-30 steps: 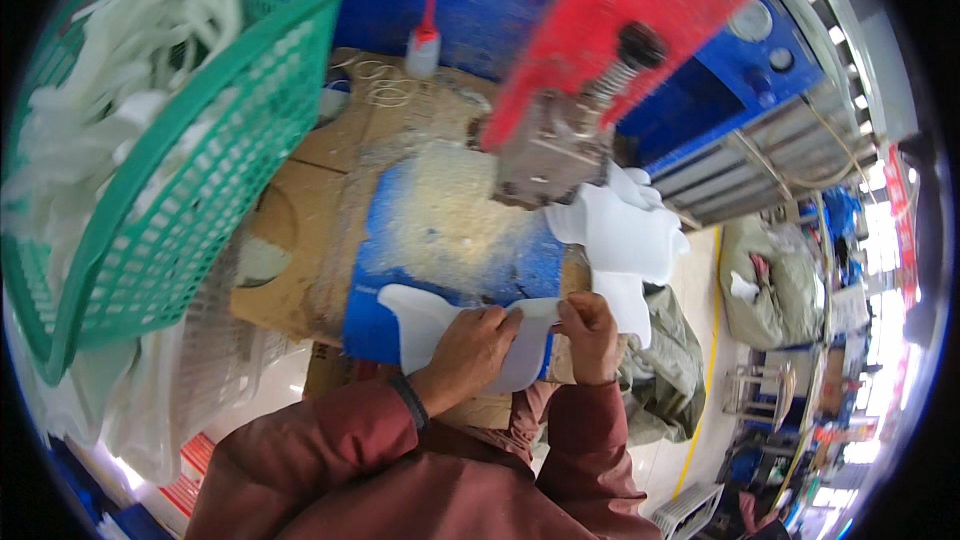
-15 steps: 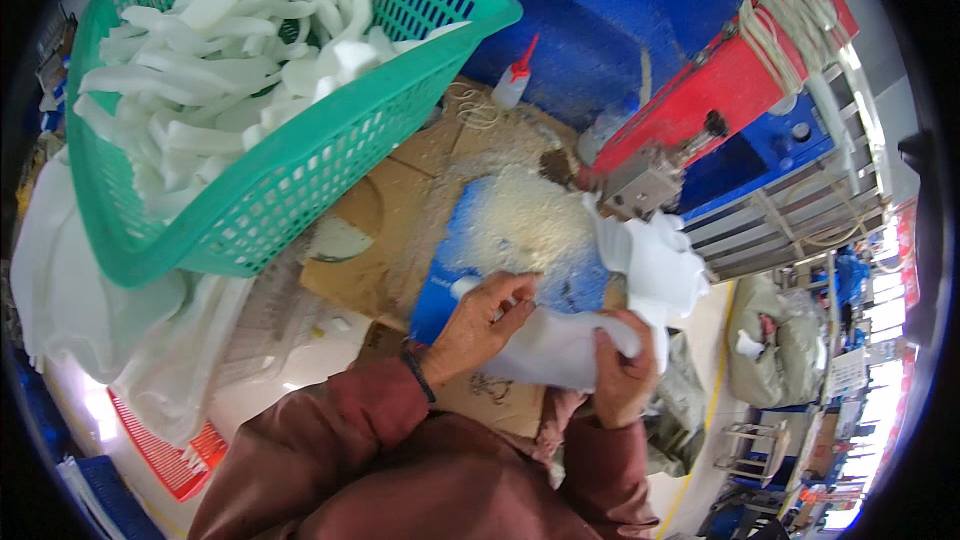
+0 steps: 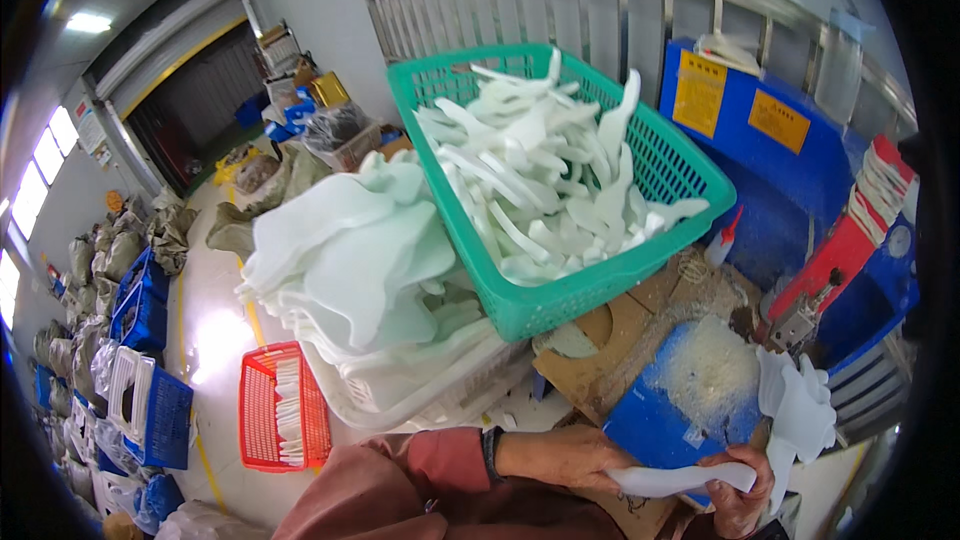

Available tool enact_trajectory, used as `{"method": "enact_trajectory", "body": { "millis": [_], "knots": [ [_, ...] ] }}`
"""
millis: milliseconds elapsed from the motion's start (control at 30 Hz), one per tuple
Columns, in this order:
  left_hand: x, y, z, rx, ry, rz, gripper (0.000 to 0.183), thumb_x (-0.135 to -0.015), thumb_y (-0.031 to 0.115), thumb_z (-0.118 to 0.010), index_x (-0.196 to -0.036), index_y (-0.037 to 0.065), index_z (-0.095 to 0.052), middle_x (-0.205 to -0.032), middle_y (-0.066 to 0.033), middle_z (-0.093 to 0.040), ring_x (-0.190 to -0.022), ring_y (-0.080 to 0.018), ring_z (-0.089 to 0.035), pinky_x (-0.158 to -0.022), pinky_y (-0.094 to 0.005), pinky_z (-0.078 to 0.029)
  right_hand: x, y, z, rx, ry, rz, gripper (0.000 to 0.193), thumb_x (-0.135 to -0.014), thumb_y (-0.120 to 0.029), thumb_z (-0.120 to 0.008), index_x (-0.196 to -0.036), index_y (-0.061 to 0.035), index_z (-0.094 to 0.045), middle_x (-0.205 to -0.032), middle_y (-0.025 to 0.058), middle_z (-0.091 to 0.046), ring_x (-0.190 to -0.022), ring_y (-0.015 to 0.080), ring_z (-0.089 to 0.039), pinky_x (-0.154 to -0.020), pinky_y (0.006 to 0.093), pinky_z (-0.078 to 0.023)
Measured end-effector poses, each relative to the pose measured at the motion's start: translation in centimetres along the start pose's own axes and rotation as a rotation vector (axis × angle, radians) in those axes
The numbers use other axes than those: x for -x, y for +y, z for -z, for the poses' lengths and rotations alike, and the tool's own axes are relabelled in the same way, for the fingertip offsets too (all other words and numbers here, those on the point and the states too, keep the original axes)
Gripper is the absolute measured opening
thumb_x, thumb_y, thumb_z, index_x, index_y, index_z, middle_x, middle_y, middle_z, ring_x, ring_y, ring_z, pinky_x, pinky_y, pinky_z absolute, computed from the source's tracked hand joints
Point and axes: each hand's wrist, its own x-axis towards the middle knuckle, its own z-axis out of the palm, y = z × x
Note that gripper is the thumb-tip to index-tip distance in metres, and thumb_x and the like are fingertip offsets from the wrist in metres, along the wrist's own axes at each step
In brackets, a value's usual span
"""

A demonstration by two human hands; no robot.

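Note:
Low in the view, my left hand [image 3: 565, 458] is closed at the left end of a white, curved, slab-like piece [image 3: 672, 481]; its fingertips are partly hidden. My right hand [image 3: 742, 492] grips the other end, thumb and fingers wrapped round it. The piece is seen nearly edge-on, just in front of a blue work surface [image 3: 640, 410] heaped with pale shavings [image 3: 708, 372]. To the right, beside the right hand, more white shaped pieces [image 3: 797, 402] hang in a stack below a metal block on a red machine arm [image 3: 835, 250].
A green basket [image 3: 600, 302] full of white curved offcuts stands beyond my hands. Left of it, large white sheets [image 3: 365, 260] overfill a pale crate [image 3: 430, 398]. A red basket [image 3: 262, 440] sits on the floor. A red-tipped bottle [image 3: 722, 243] stands by the blue machine [image 3: 780, 170].
My view has swung left, bringing the crate, floor and doorway in. The white piece has turned from face-on to nearly edge-on, and my left hand has gone from over it to its left end.

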Motion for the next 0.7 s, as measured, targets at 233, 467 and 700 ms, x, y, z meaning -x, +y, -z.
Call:
{"method": "enact_trajectory", "body": {
  "millis": [233, 467, 700],
  "knots": [
    [4.7, 5.0, 2.8, 0.032, 0.076, 0.111, 0.041, -0.102, 0.029, -0.065, -0.135, 0.005, -0.061, -0.109, -0.0214, -0.071, -0.095, -0.0393, -0.069, -0.081, -0.0447, -0.054, -2.7, -1.5, -1.9, 0.1, -0.122, 0.379, 0.04, -0.095, 0.002, -0.067, -0.133, 0.0057, -0.056, -0.111, 0.0213, -0.074, -0.096, 0.0253, -0.072, -0.089, 0.0395, -0.058],
    [13.0, 12.0, 7.3, -0.382, 0.376, 0.292, 0.047, -0.099, 0.027, -0.073, -0.14, 0.007, -0.063, -0.12, -0.0164, -0.073, -0.101, -0.0302, -0.072, -0.087, -0.038, -0.057, -4.3, -3.3, -5.6, -0.428, 0.085, 0.133, 0.079, -0.093, -0.029, -0.076, -0.156, -0.0002, -0.038, -0.125, 0.0195, -0.068, -0.107, 0.0275, -0.07, -0.092, 0.0378, -0.056],
    [30.7, 12.0, 15.3, -0.472, 1.347, 0.318, 0.052, -0.1, 0.014, -0.068, -0.15, 0.01, -0.055, -0.15, -0.0068, -0.058, -0.092, -0.0148, -0.069, -0.075, -0.0296, -0.06, -2.6, -0.2, -3.9, -0.424, -0.198, -0.046, 0.05, -0.105, -0.002, -0.057, -0.153, -0.0041, -0.045, -0.135, 0.0195, -0.065, -0.114, 0.0277, -0.07, -0.092, 0.0392, -0.059]
  ]
}}
